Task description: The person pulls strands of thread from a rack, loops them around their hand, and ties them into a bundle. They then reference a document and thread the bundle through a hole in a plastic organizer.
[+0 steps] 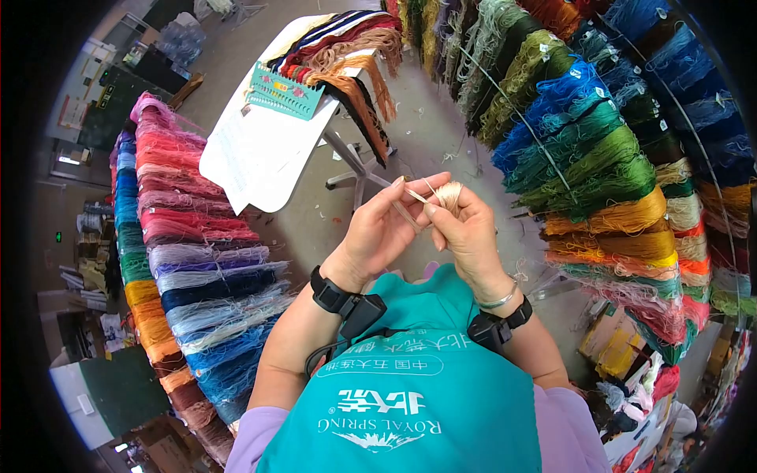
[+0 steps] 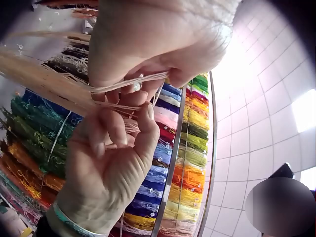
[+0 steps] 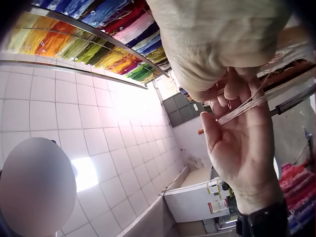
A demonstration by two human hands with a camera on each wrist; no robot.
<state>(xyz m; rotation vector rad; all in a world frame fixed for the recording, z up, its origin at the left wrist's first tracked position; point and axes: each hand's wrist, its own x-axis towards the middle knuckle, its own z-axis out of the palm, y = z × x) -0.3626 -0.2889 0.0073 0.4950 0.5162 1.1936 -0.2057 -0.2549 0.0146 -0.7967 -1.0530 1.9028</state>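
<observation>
In the head view both hands are raised together in front of the apron, working a skein of cream thread (image 1: 449, 194). My right hand (image 1: 471, 236) pinches the skein between thumb and fingers, its bundled end showing above the fingers. My left hand (image 1: 374, 236) faces it, palm turned inward, holding several thin strands drawn over from the skein. In the left wrist view the taut thread strands (image 2: 129, 83) cross from the left thumb, and a pale fan of thread (image 2: 42, 81) spreads behind the hands. The right wrist view shows strands (image 3: 242, 109) running from the left thumb across its fingers.
A white table (image 1: 264, 162) ahead carries a teal colour card (image 1: 285, 93), papers and skeins hanging over its edge. Racks of coloured thread stand close on the left (image 1: 201, 236) and right (image 1: 583, 142). Boxes (image 1: 611, 351) sit low at the right.
</observation>
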